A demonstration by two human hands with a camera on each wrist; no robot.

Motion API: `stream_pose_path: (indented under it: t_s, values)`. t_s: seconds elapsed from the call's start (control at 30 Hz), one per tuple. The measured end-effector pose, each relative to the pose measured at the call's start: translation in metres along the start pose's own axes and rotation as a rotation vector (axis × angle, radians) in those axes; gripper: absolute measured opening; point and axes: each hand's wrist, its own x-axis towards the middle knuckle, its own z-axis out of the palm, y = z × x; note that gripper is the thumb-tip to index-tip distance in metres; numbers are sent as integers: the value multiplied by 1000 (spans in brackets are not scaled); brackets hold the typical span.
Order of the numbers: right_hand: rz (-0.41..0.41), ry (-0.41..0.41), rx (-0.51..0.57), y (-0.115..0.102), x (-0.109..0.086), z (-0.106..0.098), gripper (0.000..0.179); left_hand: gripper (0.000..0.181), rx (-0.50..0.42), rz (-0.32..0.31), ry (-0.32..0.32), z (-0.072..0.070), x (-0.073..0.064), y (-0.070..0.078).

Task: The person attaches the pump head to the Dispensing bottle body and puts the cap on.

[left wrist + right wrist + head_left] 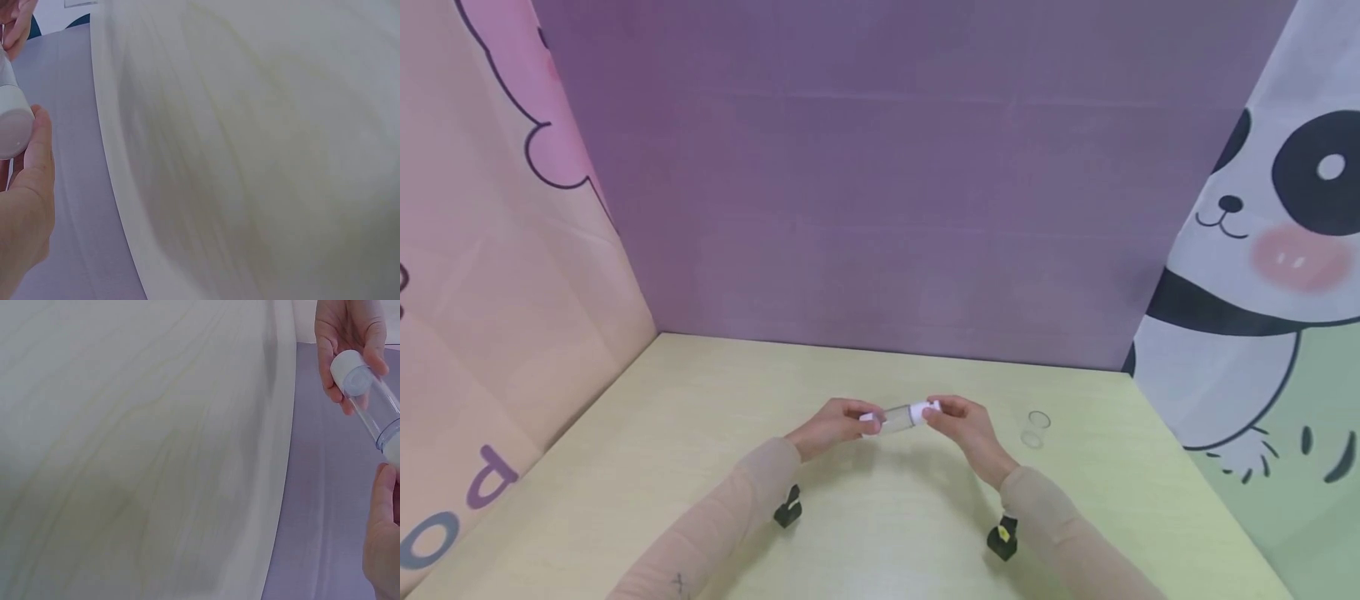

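Observation:
A small clear bottle (897,419) with white ends is held nearly level above the table, between both hands. My left hand (835,427) pinches its white base (345,365) between thumb and fingers. At the opposite end, my right hand (966,427) grips the white top part (919,413). The clear tube (375,414) between the two white parts looks see-through and shows no liquid. Only the rounded white base (15,119) and a bit of the tube appear at the left wrist view's edge. In the right wrist view, the frame edge cuts off the top part.
A clear, see-through cap-like piece (1035,430) lies on the pale wood-grain table (880,533), right of the right hand. A purple cloth wall (880,208) rises behind the table. Printed panels stand at both sides, the right one with a panda (1262,242).

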Motion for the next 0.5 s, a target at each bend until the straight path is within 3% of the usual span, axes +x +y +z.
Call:
stream_pose_path:
  t_s: [0.3, 0.5]
  values:
    - [-10, -38, 5, 0, 1, 0, 46, 32, -5, 0, -3, -1, -2, 0]
    - [-36, -95, 80, -1, 1, -2, 44, 31, -18, 1, -3, -2, -1, 0]
